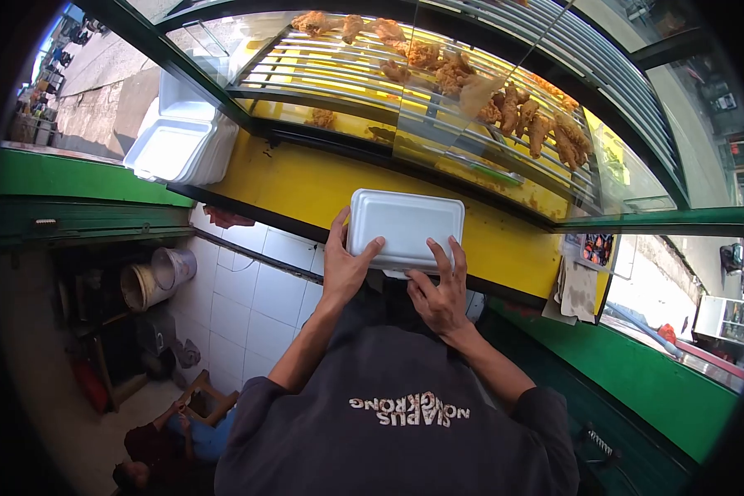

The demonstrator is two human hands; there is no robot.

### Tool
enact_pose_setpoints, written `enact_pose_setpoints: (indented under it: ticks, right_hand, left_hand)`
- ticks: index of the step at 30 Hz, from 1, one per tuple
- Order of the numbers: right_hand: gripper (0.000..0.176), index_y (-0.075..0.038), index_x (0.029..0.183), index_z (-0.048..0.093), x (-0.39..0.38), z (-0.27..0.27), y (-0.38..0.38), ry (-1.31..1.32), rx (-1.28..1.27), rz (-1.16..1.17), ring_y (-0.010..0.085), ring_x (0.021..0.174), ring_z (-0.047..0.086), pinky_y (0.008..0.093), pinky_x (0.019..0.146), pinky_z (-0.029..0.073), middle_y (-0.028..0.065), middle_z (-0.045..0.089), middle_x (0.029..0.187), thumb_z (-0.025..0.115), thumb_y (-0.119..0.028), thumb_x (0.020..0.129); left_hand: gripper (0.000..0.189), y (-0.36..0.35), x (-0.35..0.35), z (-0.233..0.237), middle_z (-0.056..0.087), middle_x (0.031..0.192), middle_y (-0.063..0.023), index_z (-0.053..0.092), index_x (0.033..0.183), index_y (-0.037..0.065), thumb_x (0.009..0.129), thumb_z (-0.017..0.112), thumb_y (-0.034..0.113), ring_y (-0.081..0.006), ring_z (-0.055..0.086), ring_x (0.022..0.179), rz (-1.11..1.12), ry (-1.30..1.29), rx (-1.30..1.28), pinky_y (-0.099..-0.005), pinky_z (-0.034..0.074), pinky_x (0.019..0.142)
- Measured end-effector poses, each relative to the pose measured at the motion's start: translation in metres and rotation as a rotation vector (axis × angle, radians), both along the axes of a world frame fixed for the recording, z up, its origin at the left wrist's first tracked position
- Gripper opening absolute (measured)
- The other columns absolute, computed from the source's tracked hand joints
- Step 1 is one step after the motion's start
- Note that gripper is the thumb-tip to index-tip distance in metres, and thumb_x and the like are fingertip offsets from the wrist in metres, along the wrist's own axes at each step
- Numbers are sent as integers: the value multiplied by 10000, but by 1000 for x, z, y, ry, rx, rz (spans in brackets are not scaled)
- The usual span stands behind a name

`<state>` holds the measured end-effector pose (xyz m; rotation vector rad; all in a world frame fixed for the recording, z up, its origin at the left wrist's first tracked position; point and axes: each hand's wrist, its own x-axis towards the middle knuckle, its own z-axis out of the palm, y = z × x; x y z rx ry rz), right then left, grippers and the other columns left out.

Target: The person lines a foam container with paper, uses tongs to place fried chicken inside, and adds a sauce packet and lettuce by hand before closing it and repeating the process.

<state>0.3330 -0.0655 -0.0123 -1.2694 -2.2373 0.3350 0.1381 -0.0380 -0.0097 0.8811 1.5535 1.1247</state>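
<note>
The left hand [347,269] grasped the nine-o'clock side of the white foam box [407,227]; the right hand [443,299], loosely spread, touched its five-o'clock corner. It was by the worktop's [289,183] near edge; uneven pressing might have tipped or dented it.

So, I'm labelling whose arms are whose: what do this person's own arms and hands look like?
Loose, dark charcoal sleeves end near the elbows, leaving the forearms bare. The left hand and right hand wear no gloves, and I can make out no watch or bracelet. The matching shirt bears whitish lettering.
</note>
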Motion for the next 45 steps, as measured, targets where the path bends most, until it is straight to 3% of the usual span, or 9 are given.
enact_pose_setpoints:
  ticks: [2,11,18,21,23,33,36,38,45]
  right_hand:
    - [226,-114,892,695,-8,-3,1,45,33,-46,420,1363,256,594,1057,305,98,390,1429,764,-85,679]
    - [220,-106,801,688,-71,-13,6,110,125,-169,404,1332,330,606,1061,308,69,469,1322,792,-60,614]
    - [226,-120,783,682,-81,-12,9,135,123,-192,395,1330,346,622,1070,298,45,498,1272,781,-35,599]
    - [192,-91,755,661,-80,-11,10,112,157,-173,417,1307,376,573,1034,370,65,511,1267,738,-3,603]
    - [234,-131,785,674,-80,-11,10,136,101,-174,388,1327,361,625,1077,302,25,535,1240,777,-32,600]
    - [211,-124,771,664,-82,-2,16,102,95,-179,348,1292,403,598,1085,303,3,558,1219,782,-35,620]
    - [207,-126,762,660,-80,-4,19,141,122,-181,345,1284,413,590,1078,314,2,561,1208,788,-38,625]
    - [204,-130,760,657,-80,-4,21,173,108,-173,343,1275,423,590,1074,319,2,569,1184,789,-42,631]
    - [215,-161,777,667,-71,-11,22,216,150,-93,350,1296,406,610,1077,307,8,573,1241,797,-61,637]
  left_hand:
    - [803,7,-8,3,556,1173,-233,312,1427,-15,778,754,150,-253,600,1029,-63,-35,-13,-345,511,850]
    - [832,38,-70,-2,483,1320,-214,298,1448,35,758,753,130,-277,560,1134,-261,-33,80,-364,491,926]
    - [852,45,-85,-3,468,1331,-235,272,1454,39,756,749,139,-296,569,1126,-350,-36,70,-388,494,930]
    - [889,46,-87,-3,445,1310,-227,232,1477,86,772,770,158,-291,524,1162,-378,-104,33,-400,469,966]
    - [879,49,-87,-1,468,1316,-250,218,1471,57,768,739,148,-320,571,1119,-391,-60,103,-405,510,911]
    - [945,64,-90,11,489,1240,-252,164,1467,71,742,766,141,-324,581,1069,-419,-185,-66,-393,514,891]
    - [1026,67,-86,5,491,1241,-226,108,1480,117,720,795,170,-303,563,1098,-373,-240,-141,-397,503,904]
    - [1026,68,-84,-6,454,1279,-220,127,1477,106,707,802,177,-312,527,1147,-368,-197,-37,-409,478,944]
    - [1016,68,-81,2,428,1300,-232,170,1458,33,685,815,176,-315,505,1174,-323,-201,-53,-390,453,974]
